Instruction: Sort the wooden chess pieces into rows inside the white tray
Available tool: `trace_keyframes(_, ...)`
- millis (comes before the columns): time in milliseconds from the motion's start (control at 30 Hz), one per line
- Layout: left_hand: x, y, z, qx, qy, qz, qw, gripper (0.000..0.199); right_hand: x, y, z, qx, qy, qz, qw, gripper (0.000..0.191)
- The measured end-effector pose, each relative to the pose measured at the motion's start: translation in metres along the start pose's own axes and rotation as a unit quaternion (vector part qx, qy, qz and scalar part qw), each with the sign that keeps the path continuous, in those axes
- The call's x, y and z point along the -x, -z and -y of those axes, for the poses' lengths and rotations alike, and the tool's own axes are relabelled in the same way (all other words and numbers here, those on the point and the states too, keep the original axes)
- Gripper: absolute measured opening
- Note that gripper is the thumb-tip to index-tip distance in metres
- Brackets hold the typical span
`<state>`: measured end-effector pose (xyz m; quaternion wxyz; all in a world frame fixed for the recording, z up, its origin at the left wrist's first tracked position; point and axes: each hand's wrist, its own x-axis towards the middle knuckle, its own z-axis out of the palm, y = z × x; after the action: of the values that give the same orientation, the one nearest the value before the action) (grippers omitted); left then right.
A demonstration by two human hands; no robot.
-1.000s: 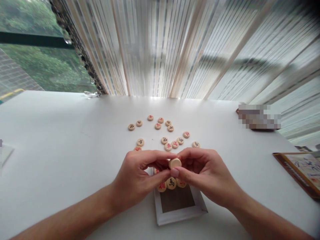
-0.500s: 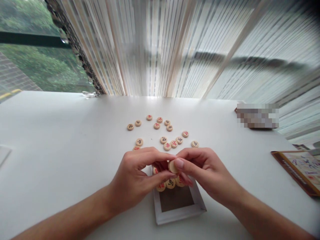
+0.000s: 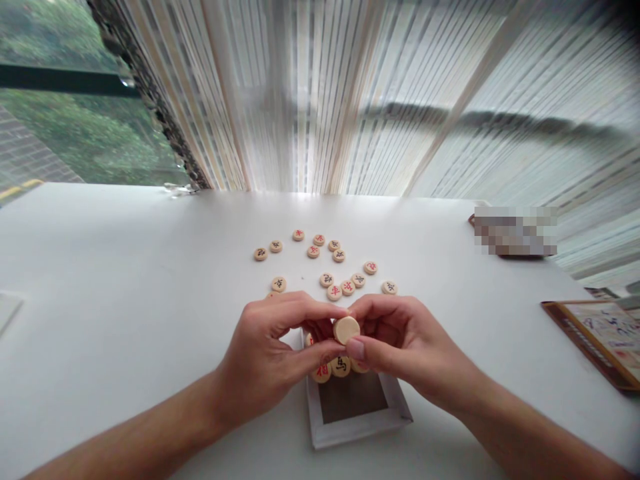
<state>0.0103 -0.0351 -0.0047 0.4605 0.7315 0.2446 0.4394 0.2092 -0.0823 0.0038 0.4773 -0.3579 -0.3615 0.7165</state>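
Observation:
A round wooden piece (image 3: 347, 331), its blank face toward me, is pinched between my left hand (image 3: 280, 353) and my right hand (image 3: 407, 340). Both thumbs and forefingers meet around it, above a white open box (image 3: 360, 437) with a dark bottom. Inside the box lie round pieces with characters, among them a black-marked one (image 3: 341, 365) and a red-marked one (image 3: 323, 371); my hands hide the box's far part. Beyond my hands, several red- and black-marked pieces are scattered over the white table (image 3: 150, 287).
At the right edge lies a brown-bordered flat box or board (image 3: 590, 343). A partly pixelated object (image 3: 515, 233) stands at the back right. String curtains (image 3: 320, 100) hang behind the table, with a window at the left. A pale flat item (image 3: 7, 310) shows at the left edge.
My right thumb has slid slightly down, so more of the piece's blank face shows. The hands otherwise stay in nearly the same place over the box.

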Motion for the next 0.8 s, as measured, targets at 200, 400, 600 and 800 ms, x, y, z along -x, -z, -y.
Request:
trace_keyframes(200, 0.0008, -0.0004, -0.0001, -0.036, -0.060, 0.002, 0.998, 0.024, 0.0010, -0.0024, -0.0026, 0.035, 0.004, -0.015, 0.999, 0.029)
trace_keyframes(400, 0.0010, 0.0010, -0.0022, -0.027, -0.032, 0.001, 0.999, 0.023, 0.0019, -0.0040, 0.0014, 0.061, 0.026, -0.015, 0.998, 0.026)
trace_keyframes(600, 0.0015, 0.0018, -0.0030, 0.003, -0.005, 0.007, 1.000, 0.027, 0.0020, 0.0007, 0.0047, 0.101, 0.030, -0.015, 0.994, 0.020)
trace_keyframes(800, -0.0001, 0.0025, -0.0013, 0.023, 0.002, 0.011, 1.000, 0.026, 0.0030, 0.0039, 0.0030, 0.116, 0.040, -0.013, 0.992, 0.022)
